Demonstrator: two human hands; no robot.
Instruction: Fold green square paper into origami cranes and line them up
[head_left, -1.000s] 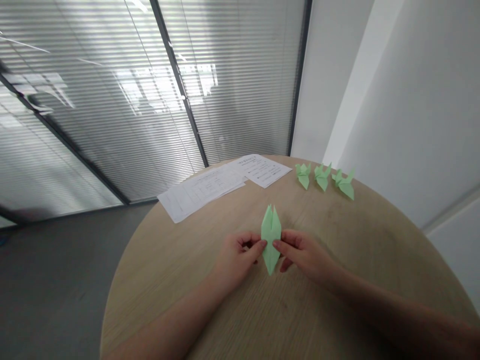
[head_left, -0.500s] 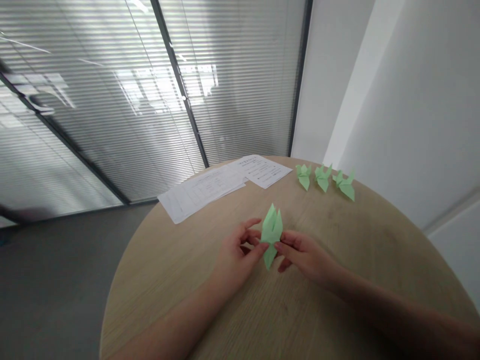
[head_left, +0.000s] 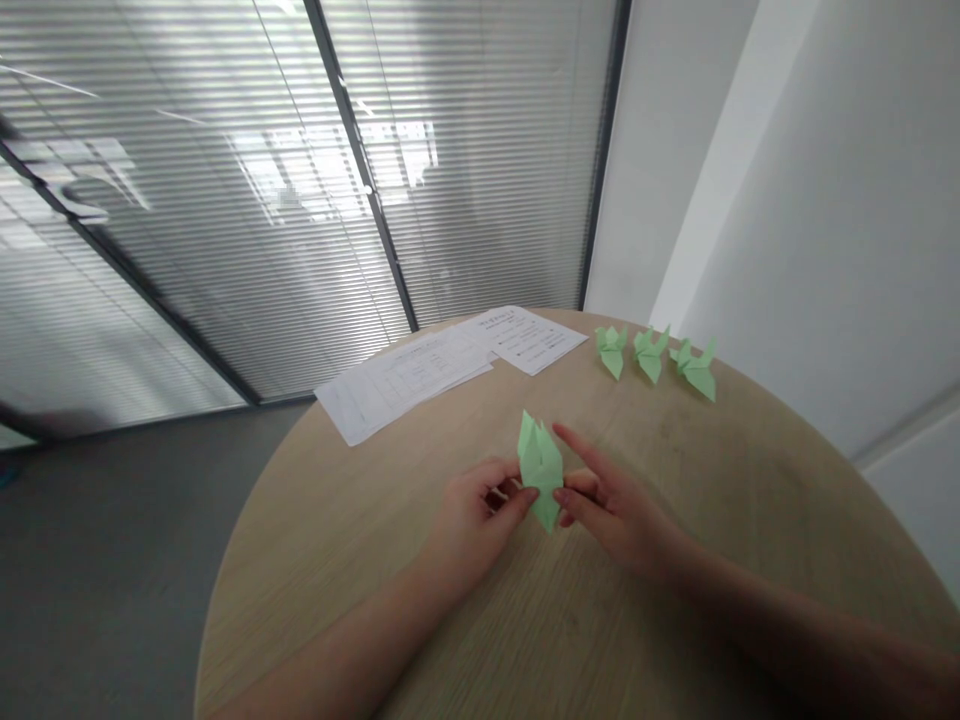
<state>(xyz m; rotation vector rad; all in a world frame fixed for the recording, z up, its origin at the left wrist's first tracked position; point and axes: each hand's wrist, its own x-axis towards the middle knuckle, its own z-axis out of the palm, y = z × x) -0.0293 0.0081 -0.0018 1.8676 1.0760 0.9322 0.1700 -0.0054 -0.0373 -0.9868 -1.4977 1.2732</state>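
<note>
A folded piece of light green origami paper (head_left: 541, 468) is held above the near half of the table, its split points upward and a single point downward. My left hand (head_left: 487, 510) pinches its left edge between thumb and fingers. On the opposite edge, my right hand (head_left: 615, 505) grips the paper with the thumb in front and fingers behind, while its index finger is stretched out beside the upper points. The fingertips behind the paper are partly hidden.
Three green origami cranes, among them a left one (head_left: 612, 352), a middle one (head_left: 651, 354) and a right one (head_left: 696, 369), stand near the far right edge of the round wooden table (head_left: 315, 560). Printed sheets (head_left: 412, 380) lie at the far left. Blinds and glass stand behind.
The folded paper has tilted, its top going left and its lower point right. My right index finger has lifted away from it and extended. The cranes and sheets stay where they were.
</note>
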